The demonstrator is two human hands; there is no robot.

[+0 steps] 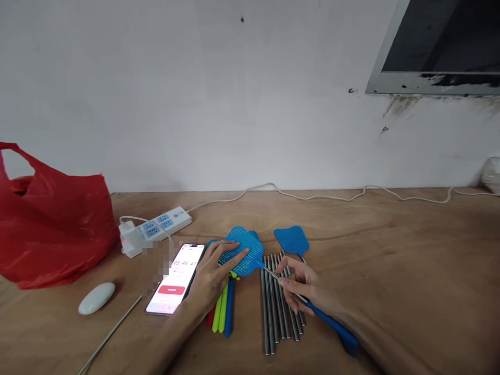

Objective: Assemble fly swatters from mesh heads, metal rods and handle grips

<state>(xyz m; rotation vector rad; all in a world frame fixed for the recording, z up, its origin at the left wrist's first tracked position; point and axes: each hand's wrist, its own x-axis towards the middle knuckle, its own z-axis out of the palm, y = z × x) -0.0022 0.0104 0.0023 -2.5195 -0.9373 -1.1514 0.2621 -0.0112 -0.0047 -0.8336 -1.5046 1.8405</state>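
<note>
A blue fly swatter with a perforated head, thin metal shaft and blue handle is in both hands. My left hand lies over its head, fingers on top; the thumb is hidden. My right hand pinches the metal shaft between thumb and fingers, and the blue handle passes beneath that wrist. Below my right hand lies a row of several metal rods. Behind it is a second blue swatter head, its shaft partly hidden. Red, yellow-green and blue handles stick out below my left hand.
A phone showing a timer lies left of my left hand. Farther left are a white power strip with a plugged-in charger, a white mouse-shaped object and a red plastic bag. A white cable runs along the wall.
</note>
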